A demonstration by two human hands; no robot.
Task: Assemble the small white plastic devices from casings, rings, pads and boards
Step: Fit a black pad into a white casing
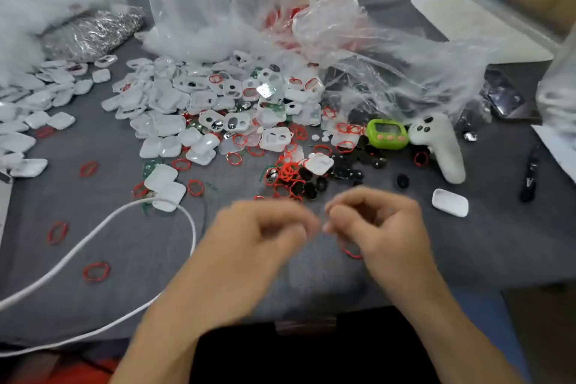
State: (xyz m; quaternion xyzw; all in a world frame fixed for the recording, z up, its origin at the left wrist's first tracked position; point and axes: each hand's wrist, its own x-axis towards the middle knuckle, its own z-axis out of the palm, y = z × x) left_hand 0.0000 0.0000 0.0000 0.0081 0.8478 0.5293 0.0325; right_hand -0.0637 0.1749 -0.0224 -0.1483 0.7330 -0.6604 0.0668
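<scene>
Low in the middle, close to the front edge of the table (124,259), left hand (265,227) and right hand (377,221) almost fingertip to fingertip, fingers curled in on both. Too blurry to tell whether pinching something or nothing. Peeking out from under the right hand, part of a red ring (352,254), the rest hidden. Cannot tell if held or just lying on the cloth.

Just past the fingers, loose red rings (286,173) and black pads (311,188) all mixed up. Further back, a big heap of white casings (174,125), with green boards (149,167) poking out from below, mostly covered. Off to the right, one white casing (450,203) alone, then a green timer (386,133) and a white handle-shaped thing (442,150). Behind it all, crumpled clear bags (311,25), insides hard to make out.

Far left, a side pile (18,140) of casings, cut off by the picture edge. Left of the hands, a white cable (93,227) looping over the cloth, both ends out of sight. Bare grey cloth on both sides of the hands, with only a few stray rings on the left.
</scene>
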